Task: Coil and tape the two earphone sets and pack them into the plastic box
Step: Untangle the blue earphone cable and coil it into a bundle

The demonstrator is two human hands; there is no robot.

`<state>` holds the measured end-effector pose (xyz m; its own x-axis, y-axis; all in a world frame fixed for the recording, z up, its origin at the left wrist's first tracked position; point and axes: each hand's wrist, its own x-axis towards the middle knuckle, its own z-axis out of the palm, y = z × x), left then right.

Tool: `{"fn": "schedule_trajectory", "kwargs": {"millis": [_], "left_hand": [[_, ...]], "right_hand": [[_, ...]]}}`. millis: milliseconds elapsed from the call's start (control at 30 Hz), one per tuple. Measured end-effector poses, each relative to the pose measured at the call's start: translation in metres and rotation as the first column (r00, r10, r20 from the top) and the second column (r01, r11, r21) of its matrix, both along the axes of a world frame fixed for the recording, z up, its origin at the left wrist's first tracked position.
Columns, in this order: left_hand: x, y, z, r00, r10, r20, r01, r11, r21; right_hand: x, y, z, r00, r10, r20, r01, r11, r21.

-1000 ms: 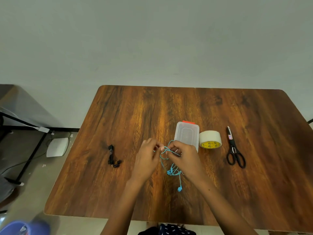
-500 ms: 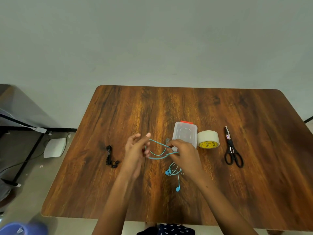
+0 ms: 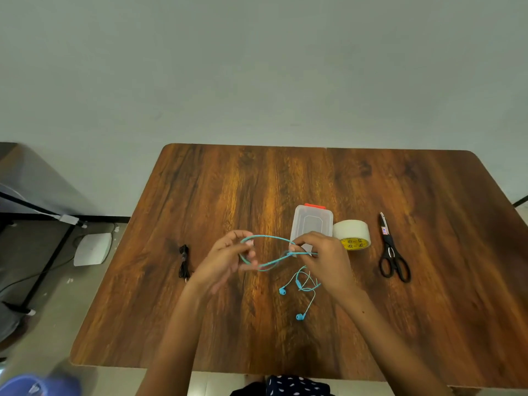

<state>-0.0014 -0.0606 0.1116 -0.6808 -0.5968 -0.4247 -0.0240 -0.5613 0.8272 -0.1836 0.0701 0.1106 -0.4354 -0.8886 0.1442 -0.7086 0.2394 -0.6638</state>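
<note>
Blurring left hand (image 3: 225,260), perhaps looping cable (image 3: 268,252)

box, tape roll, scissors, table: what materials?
Plastic box: clear, slightly frosted plastic, orange latch. Tape roll: matte off-white, likely paper or cloth tape; yellow printed core. Scissors: black moulded handles, probably plastic; metal blades. Table: wood-grain top, semi-gloss, possibly laminate.

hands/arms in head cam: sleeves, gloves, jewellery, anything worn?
Left hand and right hand are both bare: no gloves, and no rings, watch or bands visible. Both forearms are uncovered to the frame's bottom edge, no sleeves showing. Dark fabric with small white marks shows at bottom centre between the arms.
</note>
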Motion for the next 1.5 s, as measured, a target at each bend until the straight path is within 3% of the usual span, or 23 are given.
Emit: {"fn": "schedule_trajectory", "kwargs": {"millis": [100, 167, 267, 367, 467, 567, 667, 767, 900, 967, 1000, 1033, 1067, 1100, 1133, 1167, 1233, 1267, 1300, 1400, 1500], "left_hand": [[0.008, 0.000, -0.005, 0.937, -0.279, 0.212, 0.309, 0.942, -0.128], [0.007, 0.001, -0.009, 0.913, -0.271, 0.305, 0.337, 0.923, -0.187], [0.001, 0.004, -0.010, 0.975, -0.040, 0.217, 0.073, 0.986, -0.147], [0.001, 0.002, -0.007, 0.983, 0.177, 0.058, -0.172, 0.982, -0.075], [0.003, 0.001, -0.004, 0.966, 0.226, -0.125, -0.226, 0.974, 0.011], [-0.002, 0.007, 0.005, 0.946, 0.174, -0.273, -0.147, 0.982, 0.115], [-0.015, 0.018, 0.014, 0.948, 0.122, -0.294, -0.082, 0.986, 0.144], [-0.024, 0.022, 0.017, 0.956, 0.165, -0.241, -0.147, 0.985, 0.090], [-0.022, 0.014, 0.011, 0.894, 0.413, -0.174, -0.398, 0.910, 0.114], [-0.015, 0.006, 0.006, 0.855, 0.489, -0.171, -0.446, 0.863, 0.237], [-0.013, 0.004, 0.003, 0.850, 0.496, -0.175, -0.434, 0.849, 0.301], [-0.010, 0.004, 0.001, 0.858, 0.480, -0.181, -0.403, 0.849, 0.341], [-0.008, 0.004, -0.002, 0.874, 0.451, -0.180, -0.372, 0.860, 0.349], [-0.008, 0.006, -0.005, 0.888, 0.426, -0.171, -0.356, 0.874, 0.331], [-0.008, 0.007, -0.008, 0.894, 0.418, -0.158, -0.359, 0.882, 0.305], [-0.008, 0.008, -0.010, 0.892, 0.425, -0.150, -0.373, 0.883, 0.284], [-0.008, 0.008, -0.013, 0.878, 0.455, -0.148, -0.408, 0.874, 0.264], [-0.007, 0.009, -0.014, 0.871, 0.471, -0.142, -0.427, 0.867, 0.257], [-0.006, 0.008, -0.016, 0.861, 0.492, -0.130, -0.450, 0.855, 0.257], [0.003, 0.007, -0.024, 0.834, 0.544, -0.099, -0.499, 0.817, 0.288], [0.006, 0.008, -0.034, 0.838, 0.545, -0.021, -0.521, 0.812, 0.264]], "right_hand": [[-0.001, 0.000, 0.001, 0.998, 0.030, 0.059, -0.028, 0.999, -0.041], [-0.002, 0.000, 0.003, 0.991, 0.096, 0.094, -0.094, 0.995, -0.026], [-0.001, 0.001, 0.005, 0.974, 0.221, 0.047, -0.221, 0.975, 0.003], [-0.001, 0.010, 0.002, 0.954, 0.293, -0.062, -0.293, 0.956, 0.017], [0.001, 0.016, -0.001, 0.962, 0.267, 0.058, -0.268, 0.963, 0.013], [0.005, 0.009, 0.001, 0.968, 0.175, 0.179, -0.192, 0.978, 0.081], [0.014, -0.003, 0.004, 0.866, 0.155, 0.476, -0.189, 0.982, 0.025], [0.017, -0.014, 0.005, 0.876, 0.148, 0.460, -0.149, 0.988, -0.035], [0.012, -0.017, 0.005, 0.918, 0.094, 0.385, -0.057, 0.993, -0.107], [0.010, -0.014, 0.004, 0.841, 0.041, 0.540, 0.044, 0.989, -0.143], [0.009, -0.013, 0.004, 0.699, 0.027, 0.715, 0.102, 0.985, -0.137], [0.009, -0.012, 0.005, 0.453, 0.038, 0.891, 0.146, 0.982, -0.116], [0.009, -0.012, 0.006, 0.235, 0.047, 0.971, 0.165, 0.982, -0.087], [0.009, -0.011, 0.006, 0.134, 0.059, 0.989, 0.178, 0.981, -0.082], [0.008, -0.011, 0.006, 0.142, 0.049, 0.989, 0.164, 0.984, -0.072], [0.007, -0.011, 0.005, 0.257, 0.018, 0.966, 0.140, 0.989, -0.056], [0.008, -0.013, 0.006, 0.578, -0.057, 0.814, 0.136, 0.990, -0.027], [0.008, -0.013, 0.006, 0.635, -0.071, 0.769, 0.181, 0.982, -0.059], [0.008, -0.013, 0.005, 0.619, -0.088, 0.780, 0.253, 0.963, -0.092], [0.001, -0.009, 0.001, 0.385, -0.119, 0.915, 0.454, 0.888, -0.076], [-0.007, -0.005, -0.004, 0.269, -0.141, 0.953, 0.436, 0.900, 0.010]]}}
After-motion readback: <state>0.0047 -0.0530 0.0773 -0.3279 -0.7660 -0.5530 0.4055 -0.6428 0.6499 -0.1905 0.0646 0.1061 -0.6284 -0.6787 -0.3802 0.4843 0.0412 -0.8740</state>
